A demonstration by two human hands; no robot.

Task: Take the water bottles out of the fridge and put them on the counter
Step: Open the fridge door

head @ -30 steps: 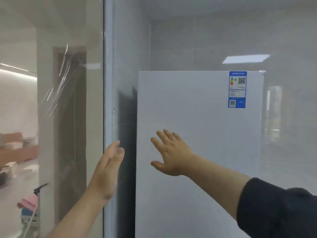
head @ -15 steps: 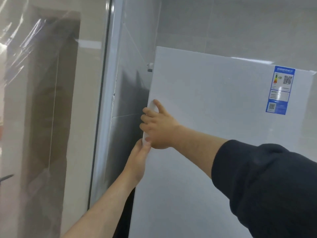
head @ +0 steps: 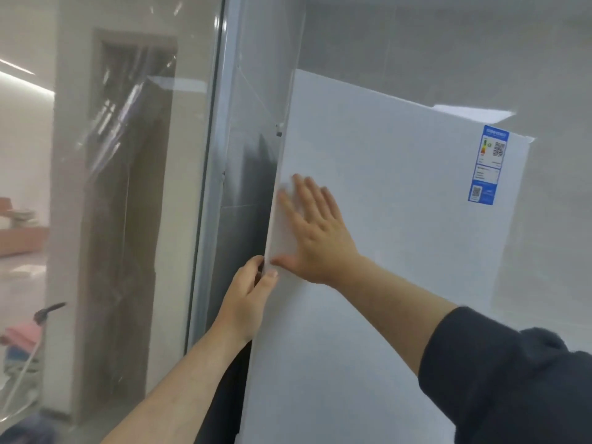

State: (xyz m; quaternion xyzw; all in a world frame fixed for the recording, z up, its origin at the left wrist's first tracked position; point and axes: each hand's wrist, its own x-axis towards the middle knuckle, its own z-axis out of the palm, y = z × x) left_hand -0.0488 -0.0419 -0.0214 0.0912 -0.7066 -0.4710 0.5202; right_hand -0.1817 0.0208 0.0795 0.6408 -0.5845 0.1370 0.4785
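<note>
A tall white fridge (head: pixel 400 219) fills the right half of the view, its door closed, with a blue energy label (head: pixel 489 165) near the top right. My left hand (head: pixel 250 299) grips the door's left edge, fingers curled behind it and thumb on the front. Just above it, my right hand (head: pixel 315 232) lies flat on the door face with the fingers spread. No water bottles and no counter are in sight.
A grey tiled wall (head: pixel 448 52) stands behind the fridge. A narrow dark gap (head: pixel 250 193) separates the fridge from a metal-framed glass partition (head: pixel 211 187) on the left. Beyond the glass are a dark doorway (head: pixel 128 187) and a pink-and-blue object (head: pixel 19 344) at the lower left.
My right hand has let go of the door's left edge and now lies flat with spread fingers on the front. My left hand has wrapped around the edge. The view shifted slightly.
</note>
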